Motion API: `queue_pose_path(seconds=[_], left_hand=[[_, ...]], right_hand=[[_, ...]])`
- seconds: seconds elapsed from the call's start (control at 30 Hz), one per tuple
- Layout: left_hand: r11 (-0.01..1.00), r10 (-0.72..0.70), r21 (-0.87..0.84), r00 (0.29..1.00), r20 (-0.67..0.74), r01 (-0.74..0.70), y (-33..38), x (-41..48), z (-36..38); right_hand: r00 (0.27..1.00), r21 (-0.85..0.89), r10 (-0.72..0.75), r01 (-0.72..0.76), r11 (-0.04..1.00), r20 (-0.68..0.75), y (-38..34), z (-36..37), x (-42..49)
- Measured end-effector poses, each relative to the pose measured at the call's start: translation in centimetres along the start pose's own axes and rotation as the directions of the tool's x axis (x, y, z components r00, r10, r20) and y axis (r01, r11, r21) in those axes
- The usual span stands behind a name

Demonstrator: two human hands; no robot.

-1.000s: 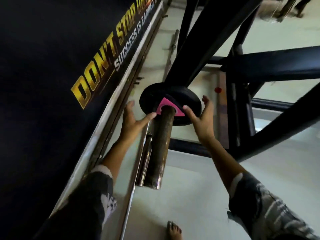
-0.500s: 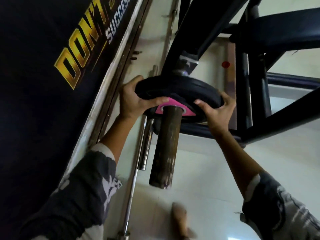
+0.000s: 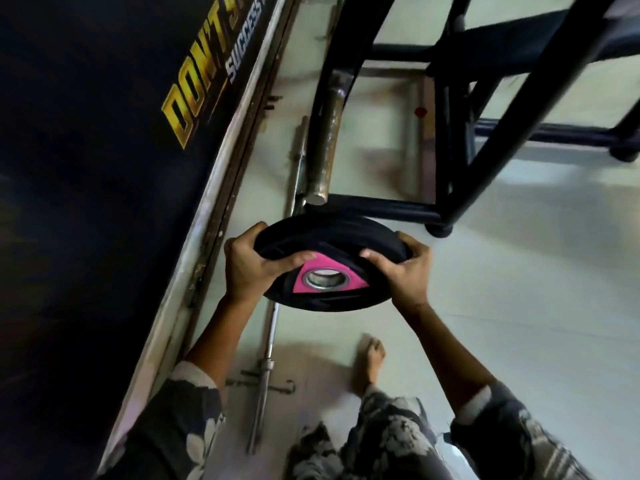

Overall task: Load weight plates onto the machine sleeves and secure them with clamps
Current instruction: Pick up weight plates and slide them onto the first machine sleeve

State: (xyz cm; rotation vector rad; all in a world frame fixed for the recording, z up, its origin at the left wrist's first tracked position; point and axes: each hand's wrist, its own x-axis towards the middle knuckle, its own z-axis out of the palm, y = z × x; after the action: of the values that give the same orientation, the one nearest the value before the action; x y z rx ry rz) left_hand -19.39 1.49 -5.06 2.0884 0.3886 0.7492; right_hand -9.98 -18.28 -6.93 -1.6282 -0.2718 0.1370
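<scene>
A black weight plate (image 3: 325, 244) with a pink triangle around its steel centre hole is held in the air, off the sleeve. My left hand (image 3: 252, 265) grips its left rim and my right hand (image 3: 401, 271) grips its right rim, thumbs on the near face. The worn metal sleeve (image 3: 325, 147) of the black machine frame (image 3: 460, 140) stands bare just beyond the plate, its end a little above the plate's far rim. No clamp is visible.
A dark wall banner (image 3: 104, 168) with gold lettering runs close on the left. A thin steel bar (image 3: 266, 368) lies on the pale floor along the wall. My bare foot (image 3: 372, 362) is below the plate. Black frame tubes cross the upper right.
The plate was far up the sleeve with my hands reaching to it. Both hands took hold and drew it back along the sleeve; it is now clear of the sleeve's end.
</scene>
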Motion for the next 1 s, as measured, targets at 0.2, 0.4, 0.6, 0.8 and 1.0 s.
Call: queue_pose_path(seconds=[0.2, 0.4, 0.6, 0.8, 1.0], left_hand=[[0.984, 0.163, -0.070, 0.986, -0.030, -0.165, 17.0, -2.5, 0.9], [0.952, 0.231, -0.200, 0.972, -0.034, -0.233, 31.5, -3.8, 8.8], [0.913, 0.303, -0.245, 0.944, -0.135, -0.328, 42.5, -4.2, 16.8], [0.932, 0.278, -0.201, 0.951, -0.138, -0.301, 47.6, -0.6, 20.3], [0.958, 0.221, -0.161, 0.968, -0.117, -0.238, 47.8, 2.4, 23.0]], right_hand=[[0.985, 0.003, -0.118, 0.120, 0.993, -0.126, -12.1, -12.3, -4.6], [0.944, -0.057, -0.228, 0.221, 0.974, -0.237, -20.3, -27.6, -5.7], [0.872, -0.194, -0.384, 0.338, 0.921, -0.304, -25.4, -39.8, -4.2], [0.858, -0.229, -0.425, 0.368, 0.901, -0.290, -28.4, -44.4, 0.4], [0.874, -0.212, -0.382, 0.329, 0.920, -0.299, -27.4, -45.3, 4.9]])
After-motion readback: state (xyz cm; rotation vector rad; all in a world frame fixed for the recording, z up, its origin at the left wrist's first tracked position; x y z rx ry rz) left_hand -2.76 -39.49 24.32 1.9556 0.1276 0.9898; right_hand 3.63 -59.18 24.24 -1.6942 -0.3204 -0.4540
